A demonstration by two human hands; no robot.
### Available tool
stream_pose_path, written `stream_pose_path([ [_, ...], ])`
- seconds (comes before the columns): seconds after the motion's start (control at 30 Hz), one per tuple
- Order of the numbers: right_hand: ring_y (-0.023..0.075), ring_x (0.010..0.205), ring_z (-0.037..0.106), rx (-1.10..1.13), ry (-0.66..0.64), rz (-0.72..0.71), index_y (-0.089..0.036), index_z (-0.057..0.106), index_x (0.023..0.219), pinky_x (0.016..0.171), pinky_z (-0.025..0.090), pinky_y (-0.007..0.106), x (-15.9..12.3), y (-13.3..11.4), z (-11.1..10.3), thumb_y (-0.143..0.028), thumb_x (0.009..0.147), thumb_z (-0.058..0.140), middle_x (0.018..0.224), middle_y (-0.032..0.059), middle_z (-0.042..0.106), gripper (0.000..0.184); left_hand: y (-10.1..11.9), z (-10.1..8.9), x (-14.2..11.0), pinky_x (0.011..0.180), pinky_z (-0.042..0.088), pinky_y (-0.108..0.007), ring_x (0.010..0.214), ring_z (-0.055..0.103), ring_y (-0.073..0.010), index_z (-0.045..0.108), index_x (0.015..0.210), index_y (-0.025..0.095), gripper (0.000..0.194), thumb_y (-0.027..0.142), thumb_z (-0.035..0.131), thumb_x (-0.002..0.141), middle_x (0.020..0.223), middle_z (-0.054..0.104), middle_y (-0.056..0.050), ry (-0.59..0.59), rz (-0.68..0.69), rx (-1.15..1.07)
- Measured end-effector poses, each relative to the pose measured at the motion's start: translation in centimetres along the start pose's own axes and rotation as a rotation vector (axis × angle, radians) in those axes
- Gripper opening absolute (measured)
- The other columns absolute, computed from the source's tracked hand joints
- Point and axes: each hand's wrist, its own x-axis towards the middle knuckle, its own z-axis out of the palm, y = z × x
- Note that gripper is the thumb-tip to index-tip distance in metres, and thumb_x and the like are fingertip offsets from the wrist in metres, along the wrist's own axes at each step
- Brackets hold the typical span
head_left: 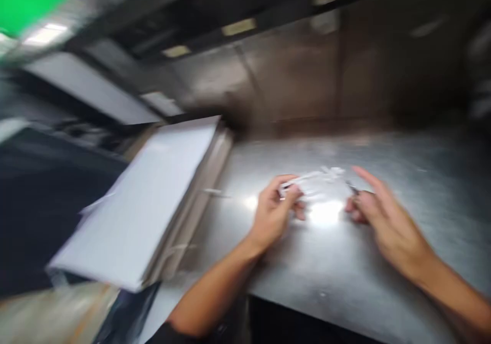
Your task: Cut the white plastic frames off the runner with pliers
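Observation:
Closed round one end of a thin white piece (312,175), my left hand (274,206) is above the shiny metal table. The piece stretches rightward, blurred, and its kind does not show; it looks like a strip or a bundle of plastic bits. My right hand (383,216) pinches a small dark, pointed tool (352,186) between the thumb and curled fingers, with the index finger stretched out. Its tip points toward the white piece, with a small gap between them. Motion blur hides what kind of tool it is.
A stack of white-topped sheets or boards (153,196) lies left of my left hand. Metal tabletop (314,282) extends under both hands to a front edge. Behind it stands a brownish panel (299,83) beneath a dark shelf with pale labels (238,27). A dark surface (46,211) fills the far left.

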Motion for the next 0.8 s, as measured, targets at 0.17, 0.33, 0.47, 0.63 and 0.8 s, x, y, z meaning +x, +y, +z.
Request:
stream_pose_path([
  [0.17, 0.0212, 0.093, 0.070, 0.040, -0.080, -0.038, -0.030, 0.035, 0.181, 0.090, 0.058, 0.038, 0.0, 1.1, 1.0, -0.064, 0.126, 0.047, 0.112, 0.0028, 0.074, 0.065, 0.5, -3.3, -1.1, 0.059, 0.064, -0.022, 0.062, 0.074, -0.0130, 0.077, 0.121, 0.015, 0.031, 0.041, 0.085, 0.106, 0.085, 0.076, -0.002, 0.122, 0.115, 0.108],
  [0.33, 0.0194, 0.088, 0.070, -0.120, -0.029, 0.030, -0.026, 0.038, 0.179, 0.085, 0.057, 0.035, -0.1, 0.3, 1.3, -0.053, 0.126, 0.050, 0.106, 0.0018, 0.075, 0.061, 0.7, -2.4, -1.2, 0.059, 0.065, -0.023, 0.063, 0.076, -0.0155, 0.079, 0.121, 0.017, 0.029, 0.043, 0.081, 0.108, 0.085, 0.079, -0.002, 0.057, 0.104, 0.076],
  [0.47, 0.0208, 0.094, 0.072, 0.031, -0.178, -0.040, -0.021, 0.034, 0.180, 0.084, 0.059, 0.035, 0.7, -0.2, 1.9, -0.051, 0.123, 0.045, 0.106, 0.0023, 0.075, 0.065, 1.0, -3.2, -1.6, 0.061, 0.064, -0.020, 0.060, 0.075, -0.0126, 0.082, 0.125, 0.020, 0.035, 0.047, 0.086, 0.104, 0.089, 0.082, -0.003, 0.276, 0.125, 0.364],
  [0.63, 0.0179, 0.085, 0.068, -0.056, -0.075, 0.036, -0.026, 0.037, 0.180, 0.077, 0.057, 0.032, 0.3, 0.2, 1.1, -0.052, 0.125, 0.049, 0.104, -0.0003, 0.073, 0.062, 1.1, -2.4, -1.3, 0.057, 0.064, -0.024, 0.059, 0.075, -0.0149, 0.077, 0.115, 0.015, 0.029, 0.041, 0.085, 0.105, 0.082, 0.078, -0.003, 0.117, 0.140, 0.144],
  [0.8, 0.0182, 0.086, 0.068, -0.073, -0.107, 0.015, -0.028, 0.040, 0.178, 0.079, 0.057, 0.033, 0.4, 0.7, 1.2, -0.054, 0.126, 0.047, 0.107, 0.0000, 0.074, 0.058, 0.9, -2.4, -1.0, 0.056, 0.064, -0.023, 0.060, 0.075, -0.0142, 0.077, 0.116, 0.015, 0.023, 0.034, 0.084, 0.106, 0.085, 0.079, -0.003, 0.122, 0.170, 0.087],
])
